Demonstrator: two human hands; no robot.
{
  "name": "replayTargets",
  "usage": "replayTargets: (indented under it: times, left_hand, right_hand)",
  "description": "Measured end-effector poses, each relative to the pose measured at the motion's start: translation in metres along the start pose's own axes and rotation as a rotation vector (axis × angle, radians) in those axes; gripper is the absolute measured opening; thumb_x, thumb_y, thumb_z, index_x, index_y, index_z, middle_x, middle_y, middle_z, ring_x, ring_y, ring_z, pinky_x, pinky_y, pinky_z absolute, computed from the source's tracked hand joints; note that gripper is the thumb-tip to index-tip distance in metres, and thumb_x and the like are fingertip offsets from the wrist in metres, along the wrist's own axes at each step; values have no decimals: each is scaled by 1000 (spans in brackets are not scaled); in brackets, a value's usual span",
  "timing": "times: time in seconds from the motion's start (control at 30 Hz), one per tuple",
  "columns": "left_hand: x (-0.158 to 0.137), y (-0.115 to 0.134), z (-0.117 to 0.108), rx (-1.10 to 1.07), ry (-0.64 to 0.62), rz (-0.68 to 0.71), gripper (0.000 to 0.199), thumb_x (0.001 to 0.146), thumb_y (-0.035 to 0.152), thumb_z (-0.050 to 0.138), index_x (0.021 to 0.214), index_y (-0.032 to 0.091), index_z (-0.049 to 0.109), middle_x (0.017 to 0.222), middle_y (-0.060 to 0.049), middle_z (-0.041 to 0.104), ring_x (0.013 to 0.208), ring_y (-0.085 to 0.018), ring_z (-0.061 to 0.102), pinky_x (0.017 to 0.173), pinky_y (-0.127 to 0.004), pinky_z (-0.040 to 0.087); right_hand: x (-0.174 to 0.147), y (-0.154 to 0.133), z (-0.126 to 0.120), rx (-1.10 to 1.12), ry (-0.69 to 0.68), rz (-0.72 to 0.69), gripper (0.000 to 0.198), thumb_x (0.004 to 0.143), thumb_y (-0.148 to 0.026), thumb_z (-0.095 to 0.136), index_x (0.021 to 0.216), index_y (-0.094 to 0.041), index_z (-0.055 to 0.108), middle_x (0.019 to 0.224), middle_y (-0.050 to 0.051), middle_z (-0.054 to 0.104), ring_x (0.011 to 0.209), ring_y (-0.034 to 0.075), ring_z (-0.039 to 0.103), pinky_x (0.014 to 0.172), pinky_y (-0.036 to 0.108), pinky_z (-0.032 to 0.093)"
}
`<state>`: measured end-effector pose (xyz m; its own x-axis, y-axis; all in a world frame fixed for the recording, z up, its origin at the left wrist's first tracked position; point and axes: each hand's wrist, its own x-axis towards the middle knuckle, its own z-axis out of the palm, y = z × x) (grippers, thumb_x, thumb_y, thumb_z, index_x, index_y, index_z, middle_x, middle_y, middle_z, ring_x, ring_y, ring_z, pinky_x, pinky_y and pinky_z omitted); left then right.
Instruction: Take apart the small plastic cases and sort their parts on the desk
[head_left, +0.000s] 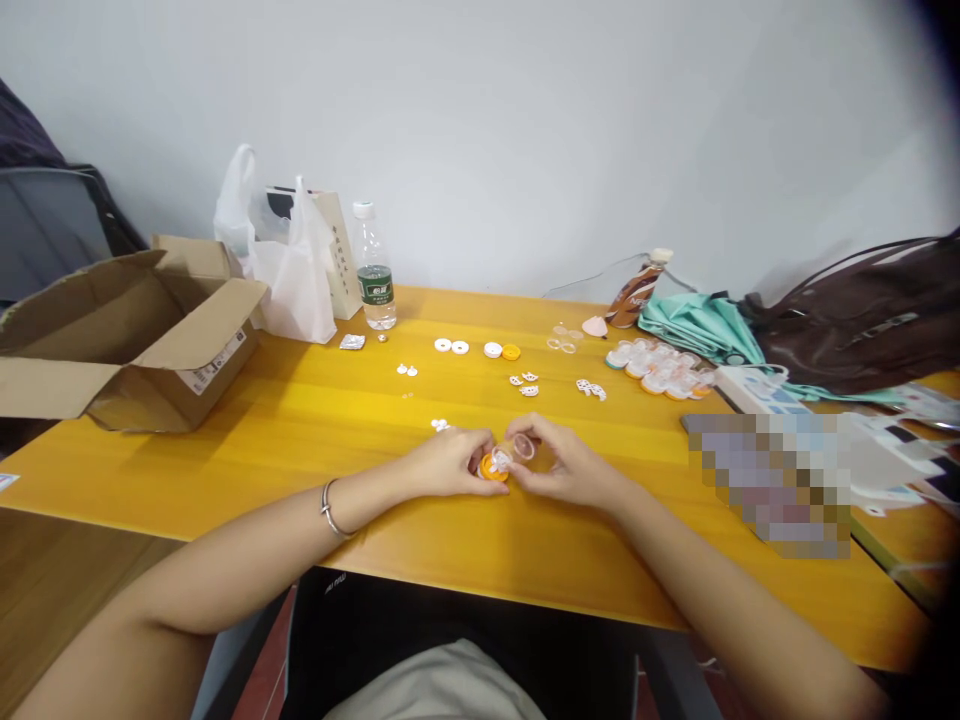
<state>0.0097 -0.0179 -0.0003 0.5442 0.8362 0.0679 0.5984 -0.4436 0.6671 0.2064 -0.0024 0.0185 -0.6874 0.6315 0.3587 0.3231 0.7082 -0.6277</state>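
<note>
The clear plastic bottle (367, 243) is showing "怡寶" on its green label (376, 287); the brown, pale-capped bottle (634, 292) is bearing "NES". The tall cream box (343, 262) is carrying vertical characters too small to read.

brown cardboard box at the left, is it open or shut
Open: the brown cardboard box has its flaps spread outward, and part of its inside shows.
</note>
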Motion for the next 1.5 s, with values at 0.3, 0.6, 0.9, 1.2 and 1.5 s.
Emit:
replayTargets:
  times: [0.3,0.6,0.9,1.2,1.5]
  left_hand:
    - [1,-4,2,-43,-23,-7,43,63,55,65,80,18,50,63,5,54,55,-9,48,50,-19,32]
    - [1,-2,-1,-1,-21,13,42,64,54,65,80,18,50,65,4,54,54,-8,46,49,-18,30]
    - [1,-2,-2,30,-37,37,42,66,53,64,82,18,50,69,3,54,57,-9,47,51,-19,30]
    - [1,-4,-1,8,-43,55,42,66,54,64,84,18,51,70,2,54,58,-9,48,51,-19,32]
    - [1,-4,-1,-2,-45,41,42,67,56,63,81,18,50,66,4,53,55,-9,47,51,-19,31]
  right_hand:
    - [22,67,-65,-142,585,395,36,76,-39,56,102,-19,42,73,1,56,63,14,53,59,26,43]
    - [52,144,-111,-780,241,764,34,75,-27,58,105,-10,54,84,13,64,77,22,59,64,28,39]
    - [64,159,-102,-858,267,829,40,75,-25,57,110,-5,49,94,22,62,89,30,58,68,32,38]
    - [64,145,-95,-729,423,839,41,78,-10,44,117,-2,37,88,20,62,77,26,59,64,31,38]
    - [25,38,-21,-196,83,234,20,86,-34,38,77,-19,48,70,1,55,63,13,49,58,24,38]
